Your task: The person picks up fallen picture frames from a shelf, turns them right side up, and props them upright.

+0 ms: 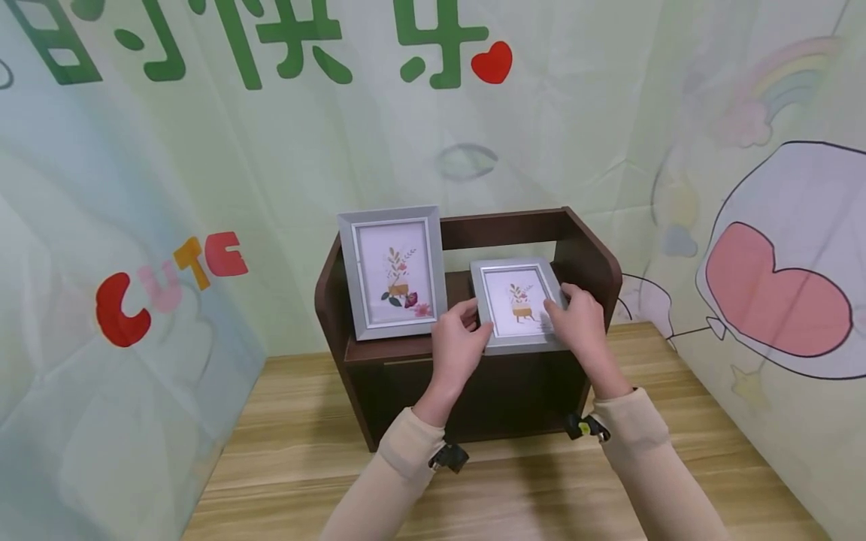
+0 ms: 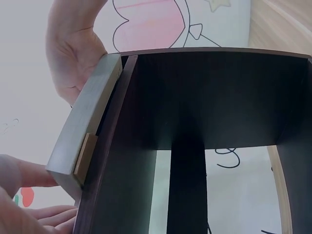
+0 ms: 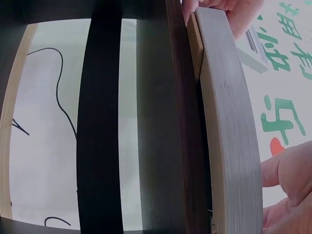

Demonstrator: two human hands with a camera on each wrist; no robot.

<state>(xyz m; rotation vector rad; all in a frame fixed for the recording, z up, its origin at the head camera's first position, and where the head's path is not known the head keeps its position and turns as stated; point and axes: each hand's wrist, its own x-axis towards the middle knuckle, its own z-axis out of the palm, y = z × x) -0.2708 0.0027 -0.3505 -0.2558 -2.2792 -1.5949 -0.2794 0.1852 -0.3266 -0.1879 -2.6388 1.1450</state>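
Note:
A smaller silver-grey picture frame [image 1: 497,348] with a plant print lies tilted back on the upper board of a dark brown shelf [image 1: 590,259]. My left hand [image 1: 456,342] grips its left side, thumb at the front edge. On the opposite side my right hand [image 1: 582,319] holds it, thumb on the face. From below, the left wrist view has the frame's edge [image 2: 85,117] close against the shelf board, with a small brown piece between them. The right wrist view shows the same edge [image 3: 231,117] beside the board.
A larger grey picture frame [image 1: 346,259] with a flower print leans upright at the shelf's left. Below the upper board is an open compartment [image 1: 514,398]. The shelf stands on a wood-grain surface [image 1: 284,421], with printed cloth walls [image 1: 291,173] behind and at both sides.

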